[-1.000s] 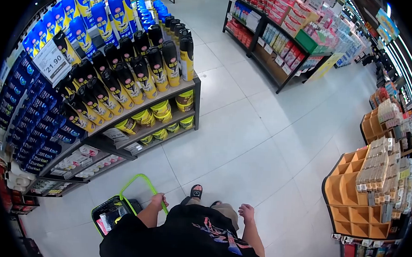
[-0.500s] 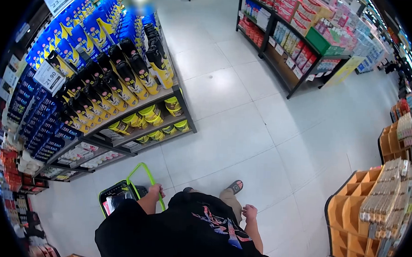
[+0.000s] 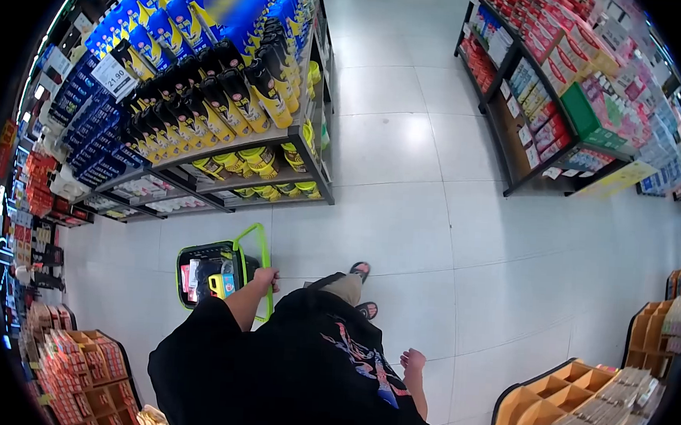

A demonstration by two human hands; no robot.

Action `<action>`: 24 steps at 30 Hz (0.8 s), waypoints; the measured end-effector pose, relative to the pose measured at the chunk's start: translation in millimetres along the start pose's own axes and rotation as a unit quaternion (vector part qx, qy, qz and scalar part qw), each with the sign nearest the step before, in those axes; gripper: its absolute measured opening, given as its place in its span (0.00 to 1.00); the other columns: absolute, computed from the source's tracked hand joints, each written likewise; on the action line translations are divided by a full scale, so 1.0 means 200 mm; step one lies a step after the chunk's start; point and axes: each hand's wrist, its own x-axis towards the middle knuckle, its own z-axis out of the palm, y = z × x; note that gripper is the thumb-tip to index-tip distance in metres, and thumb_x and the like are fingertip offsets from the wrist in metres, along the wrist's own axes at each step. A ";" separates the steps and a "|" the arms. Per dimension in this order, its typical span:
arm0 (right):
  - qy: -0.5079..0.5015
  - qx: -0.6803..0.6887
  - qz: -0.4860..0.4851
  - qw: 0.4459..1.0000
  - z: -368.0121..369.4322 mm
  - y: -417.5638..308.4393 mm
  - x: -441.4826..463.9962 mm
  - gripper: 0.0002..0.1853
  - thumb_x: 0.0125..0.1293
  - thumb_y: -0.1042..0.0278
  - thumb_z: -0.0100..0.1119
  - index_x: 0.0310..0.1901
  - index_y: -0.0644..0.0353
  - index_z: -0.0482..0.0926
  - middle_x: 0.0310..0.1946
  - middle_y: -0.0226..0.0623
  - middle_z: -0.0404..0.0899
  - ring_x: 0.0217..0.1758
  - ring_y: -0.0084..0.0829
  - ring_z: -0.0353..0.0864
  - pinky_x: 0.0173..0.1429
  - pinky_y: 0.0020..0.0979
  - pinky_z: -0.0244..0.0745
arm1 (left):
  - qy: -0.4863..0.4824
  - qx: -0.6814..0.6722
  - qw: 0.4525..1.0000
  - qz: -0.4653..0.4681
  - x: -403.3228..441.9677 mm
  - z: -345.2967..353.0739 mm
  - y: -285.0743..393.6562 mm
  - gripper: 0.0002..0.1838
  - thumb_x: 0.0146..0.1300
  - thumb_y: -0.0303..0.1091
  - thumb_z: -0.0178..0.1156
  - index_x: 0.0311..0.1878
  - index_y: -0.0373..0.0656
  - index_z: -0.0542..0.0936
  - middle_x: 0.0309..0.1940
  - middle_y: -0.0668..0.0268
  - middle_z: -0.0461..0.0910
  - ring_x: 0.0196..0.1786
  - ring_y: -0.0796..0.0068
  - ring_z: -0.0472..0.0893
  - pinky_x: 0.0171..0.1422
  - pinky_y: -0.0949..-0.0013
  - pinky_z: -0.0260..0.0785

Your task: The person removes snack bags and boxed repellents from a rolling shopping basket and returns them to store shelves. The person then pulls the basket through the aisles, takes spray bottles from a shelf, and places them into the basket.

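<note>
My left hand is closed around the bright green handle of a black shopping basket with a green rim. Inside the basket lie a yellow bottle with a blue label and some dark and pink packs that I cannot make out. Loosely hanging at my side, my right hand holds nothing, its fingers slightly bent and apart. Below it is the tiled floor.
On the left stands a display shelf with black-and-yellow bottles and yellow tubs. A dark shelf holds boxes and packs at upper right. Wooden divided racks stand lower right and lower left. Pale floor tiles lie between.
My view has turned to the left and my feet have shifted in a step. More of the basket shows, with the yellow bottle now visible. My left hand keeps hold of the handle.
</note>
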 end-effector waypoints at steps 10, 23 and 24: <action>-0.147 -0.111 -0.170 0.968 0.29 -0.87 0.11 0.17 0.62 0.68 0.56 0.49 0.71 0.74 0.35 0.43 0.80 0.33 0.31 0.80 0.35 0.28 0.75 | -0.166 0.196 0.965 -0.056 -0.04 0.95 0.18 0.13 0.55 0.40 0.62 0.37 0.39 0.81 0.31 0.62 0.81 0.33 0.68 0.81 0.40 0.57 0.75; 0.020 -0.046 -0.091 0.995 -0.09 -1.81 0.41 0.16 0.61 0.66 0.56 0.48 0.66 0.73 0.34 0.41 0.79 0.30 0.30 0.79 0.28 0.26 0.72 | -0.212 0.306 0.928 -0.015 -0.04 1.60 0.51 0.26 0.53 0.51 0.64 0.47 0.38 0.79 0.38 0.59 0.81 0.40 0.61 0.82 0.44 0.58 0.76; 0.008 -0.068 -0.089 0.994 -0.07 -1.85 0.43 0.16 0.62 0.66 0.56 0.48 0.67 0.73 0.34 0.41 0.78 0.30 0.30 0.79 0.28 0.26 0.72 | -0.210 0.300 0.930 -0.018 -0.06 1.63 0.52 0.26 0.53 0.51 0.64 0.47 0.38 0.79 0.38 0.59 0.81 0.40 0.61 0.82 0.44 0.58 0.76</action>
